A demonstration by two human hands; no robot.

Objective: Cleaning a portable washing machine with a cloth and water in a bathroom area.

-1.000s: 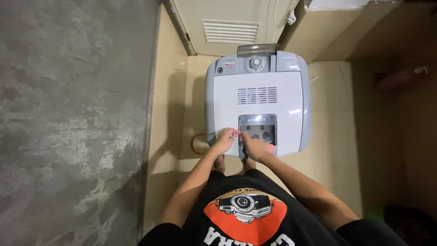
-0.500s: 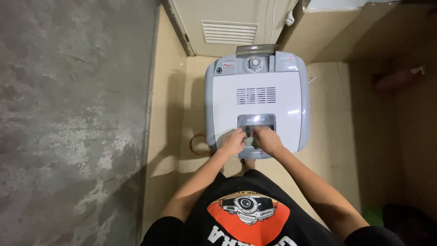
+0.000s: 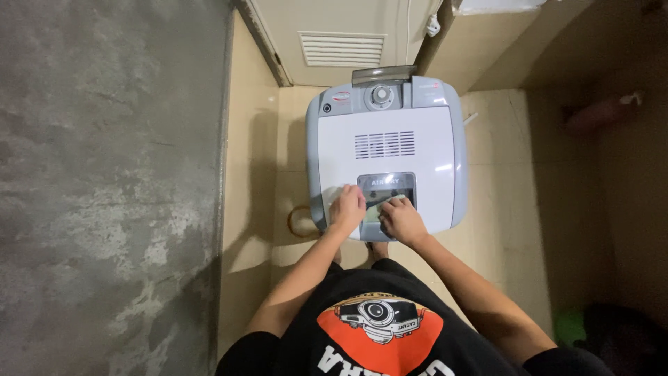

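Both hands were down on the white and grey, boxy plastic washing machine [image 3: 386, 150], right at its near edge. The small dark, see-through lid panel [image 3: 387, 188] sat at twelve o'clock from the hands, dead ahead of the fingertips, with its long side running left to right across the machine's top.

The left hand [image 3: 347, 208] lay on the panel's left edge, at about nine o'clock of it, fingers curled together and pressing on the smooth white top. The right hand [image 3: 401, 220] rested at about five o'clock of the panel, fingers bent with the tips on the panel's lower edge. Neither hand was seen pinching anything; whether the fingertips hooked under the panel's lip could not be told. Both hands touched the panel's surround, so neither stood clearly nearer than the other.

Further up, at twelve o'clock, came a slotted vent grille [image 3: 383, 144], then a round grey dial [image 3: 380, 96] on the grey control strip. The casing looked glossy and hard, with rounded corners. The machine stood on a beige tiled floor [image 3: 497, 209]; a rough grey concrete wall [image 3: 104, 181] ran along at nine o'clock, and a cream door with a louvred vent [image 3: 341, 47] closed the far end.
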